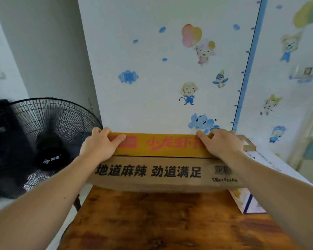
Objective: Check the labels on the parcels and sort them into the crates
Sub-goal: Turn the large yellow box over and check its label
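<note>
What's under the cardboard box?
Wooden table shows below the cardboard box. Tabletop behind its front face is covered; a white parcel pokes out at its right end.

A black fan (51, 147) stands at nine o'clock, beside the wooden table (152, 222) at six. Cartoon stickers (189, 92) (balloons, an elephant) dot the wall (143, 51) at twelve.

The bare left forearm (43, 193) and right forearm (282, 188) reach in from the lower corners of the frame toward its centre. At mid-frame the left hand (99, 144) and right hand (222, 144) sit level. Each has its fingers curled over the far top edge of a cardboard box (161, 147), thumb pointing inward along it.
</note>
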The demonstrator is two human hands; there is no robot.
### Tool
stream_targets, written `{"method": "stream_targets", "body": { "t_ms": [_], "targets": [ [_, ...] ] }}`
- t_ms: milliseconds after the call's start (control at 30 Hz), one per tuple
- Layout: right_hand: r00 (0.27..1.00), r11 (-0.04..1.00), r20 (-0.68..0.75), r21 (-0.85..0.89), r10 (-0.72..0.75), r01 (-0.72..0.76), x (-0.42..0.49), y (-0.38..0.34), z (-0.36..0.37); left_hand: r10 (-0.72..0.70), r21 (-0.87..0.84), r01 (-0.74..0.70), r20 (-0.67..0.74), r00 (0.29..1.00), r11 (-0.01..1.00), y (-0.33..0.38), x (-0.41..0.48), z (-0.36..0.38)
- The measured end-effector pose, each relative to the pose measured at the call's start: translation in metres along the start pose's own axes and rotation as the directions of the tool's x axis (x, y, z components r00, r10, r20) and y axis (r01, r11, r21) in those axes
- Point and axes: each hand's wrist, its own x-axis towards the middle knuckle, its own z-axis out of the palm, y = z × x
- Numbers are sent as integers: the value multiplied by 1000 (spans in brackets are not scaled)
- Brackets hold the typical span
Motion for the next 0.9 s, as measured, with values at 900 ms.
{"method": "stream_targets", "body": {
  "t_ms": [900],
  "targets": [
    [933,956,273,-111,-234,272,46,-98,17,54,185,-100,240,969,978,49,76,16]
  ]
}}
